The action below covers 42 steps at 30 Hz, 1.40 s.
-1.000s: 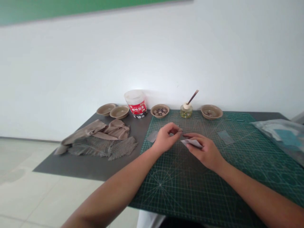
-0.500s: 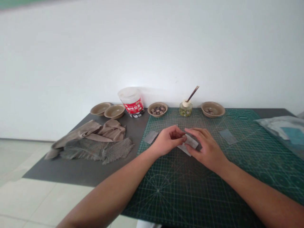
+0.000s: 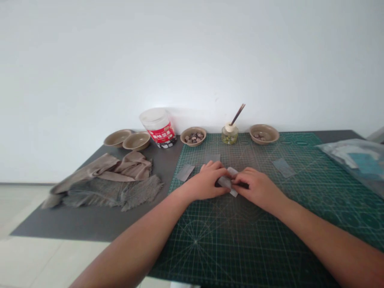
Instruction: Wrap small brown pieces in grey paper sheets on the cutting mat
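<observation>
While two hands [image 3: 207, 182] [image 3: 260, 189] hold sheeting [image 3: 225, 183], four bowls [image 3: 115, 139] [image 3: 135, 142] [image 3: 185, 133] [image 3: 272, 135] stand.

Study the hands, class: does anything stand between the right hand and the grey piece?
Nothing visible does: the right hand has its fingertips right at the grey piece, which the left hand holds.

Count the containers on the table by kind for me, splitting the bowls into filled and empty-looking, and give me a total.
Bowls with small lumps: 2
Empty-looking bowls: 2
Tub with red label: 1
Glass bottle with sticks: 1
Clear plastic bag: 1
Total: 7
</observation>
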{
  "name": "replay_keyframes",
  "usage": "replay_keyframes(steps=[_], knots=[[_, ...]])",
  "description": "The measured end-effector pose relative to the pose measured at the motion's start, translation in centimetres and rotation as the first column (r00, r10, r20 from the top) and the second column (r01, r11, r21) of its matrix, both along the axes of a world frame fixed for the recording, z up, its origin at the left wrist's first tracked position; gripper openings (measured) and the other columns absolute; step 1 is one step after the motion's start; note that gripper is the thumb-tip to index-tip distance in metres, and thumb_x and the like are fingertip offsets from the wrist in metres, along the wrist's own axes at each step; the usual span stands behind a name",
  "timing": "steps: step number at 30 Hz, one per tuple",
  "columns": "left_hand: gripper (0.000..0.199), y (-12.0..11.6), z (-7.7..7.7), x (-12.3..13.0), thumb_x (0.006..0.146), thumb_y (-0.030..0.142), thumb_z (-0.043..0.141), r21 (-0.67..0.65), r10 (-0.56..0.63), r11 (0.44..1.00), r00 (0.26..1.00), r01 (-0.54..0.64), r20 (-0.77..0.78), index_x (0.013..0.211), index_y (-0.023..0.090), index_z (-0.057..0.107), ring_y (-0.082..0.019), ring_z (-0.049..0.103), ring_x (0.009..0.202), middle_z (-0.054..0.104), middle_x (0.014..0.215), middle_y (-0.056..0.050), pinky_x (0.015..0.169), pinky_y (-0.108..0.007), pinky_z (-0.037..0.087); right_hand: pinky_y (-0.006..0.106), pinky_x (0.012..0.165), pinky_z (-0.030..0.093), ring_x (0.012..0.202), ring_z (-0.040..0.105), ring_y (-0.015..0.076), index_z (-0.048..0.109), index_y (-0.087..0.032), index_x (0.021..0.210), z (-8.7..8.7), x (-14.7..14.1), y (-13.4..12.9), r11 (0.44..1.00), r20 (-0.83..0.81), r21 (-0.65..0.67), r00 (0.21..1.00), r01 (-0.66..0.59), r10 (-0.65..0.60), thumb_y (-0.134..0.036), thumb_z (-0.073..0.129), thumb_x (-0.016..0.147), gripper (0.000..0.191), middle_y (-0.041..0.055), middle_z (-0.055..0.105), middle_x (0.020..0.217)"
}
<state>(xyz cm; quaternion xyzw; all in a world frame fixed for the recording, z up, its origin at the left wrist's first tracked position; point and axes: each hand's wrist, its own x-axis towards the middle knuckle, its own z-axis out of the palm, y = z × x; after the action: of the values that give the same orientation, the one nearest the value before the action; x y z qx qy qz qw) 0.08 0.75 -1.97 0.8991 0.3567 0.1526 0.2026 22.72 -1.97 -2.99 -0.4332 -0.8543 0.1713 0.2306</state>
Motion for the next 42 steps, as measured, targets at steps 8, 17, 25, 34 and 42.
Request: replay_keyframes(steps=[8, 17, 25, 34, 42], knots=[[0.029, 0.0, -0.1, 0.2, 0.09, 0.047, 0.065, 0.028, 0.045, 0.999, 0.986, -0.041, -0.161, 0.113, 0.03, 0.067, -0.029, 0.048, 0.108, 0.057, 0.111, -0.005, 0.086, -0.043, 0.039, 0.037, 0.085, 0.051, 0.093, 0.065, 0.0218, 0.075, -0.021, 0.088, 0.1, -0.1, -0.2, 1.0, 0.03, -0.017, 0.999, -0.021, 0.021, -0.02, 0.07, 0.089, 0.005, 0.0045, 0.075, 0.095], [0.034, 0.0, 0.0, 0.2, 0.088, 0.048, 0.068, 0.008, 0.084, 0.996, 0.979, -0.084, -0.186, 0.117, 0.031, 0.066, -0.03, 0.047, 0.109, 0.056, 0.113, -0.005, 0.086, -0.044, 0.037, 0.037, 0.085, 0.05, 0.092, 0.063, 0.0217, 0.073, -0.019, 0.086, -0.1, -0.2, -0.4, 0.994, 0.058, 0.006, 0.993, -0.107, 0.106, -0.019, 0.07, 0.09, 0.004, 0.0042, 0.073, 0.093], [0.032, -0.1, 0.3, 0.2, 0.088, 0.049, 0.066, -0.003, 0.067, 0.998, 0.977, -0.069, -0.203, 0.115, 0.032, 0.065, -0.03, 0.046, 0.109, 0.057, 0.111, -0.004, 0.087, -0.045, 0.037, 0.036, 0.085, 0.05, 0.092, 0.062, 0.0216, 0.072, -0.02, 0.085, -0.2, -0.2, -0.2, 0.995, 0.044, 0.013, 0.995, -0.094, 0.094, -0.018, 0.07, 0.09, 0.005, 0.0038, 0.073, 0.092], [0.057, -0.3, 0.6, 0.3, 0.087, 0.042, 0.067, 0.021, 0.073, 0.997, 0.985, -0.071, -0.154, 0.141, 0.035, 0.049, -0.032, 0.046, 0.113, 0.057, 0.126, -0.007, 0.09, -0.049, 0.038, 0.035, 0.076, 0.05, 0.08, 0.063, 0.0191, 0.068, -0.024, 0.087, 0.3, 0.2, 0.3, 0.985, -0.288, -0.163, 0.952, 0.063, -0.108, -0.023, 0.073, 0.081, 0.009, 0.0006, 0.069, 0.086], [0.078, -0.8, 0.7, 0.8, 0.083, 0.021, 0.064, -0.065, 0.06, 0.996, 0.994, -0.066, -0.086, 0.152, 0.039, 0.033, -0.034, 0.045, 0.122, 0.054, 0.135, -0.007, 0.099, -0.055, 0.035, 0.027, 0.058, 0.038, 0.063, 0.051, 0.0129, 0.056, -0.021, 0.082, -0.2, 1.7, 2.5, 0.839, -0.641, -0.541, 0.615, 0.062, -0.459, -0.013, 0.053, 0.069, 0.016, -0.0035, 0.052, 0.074]])
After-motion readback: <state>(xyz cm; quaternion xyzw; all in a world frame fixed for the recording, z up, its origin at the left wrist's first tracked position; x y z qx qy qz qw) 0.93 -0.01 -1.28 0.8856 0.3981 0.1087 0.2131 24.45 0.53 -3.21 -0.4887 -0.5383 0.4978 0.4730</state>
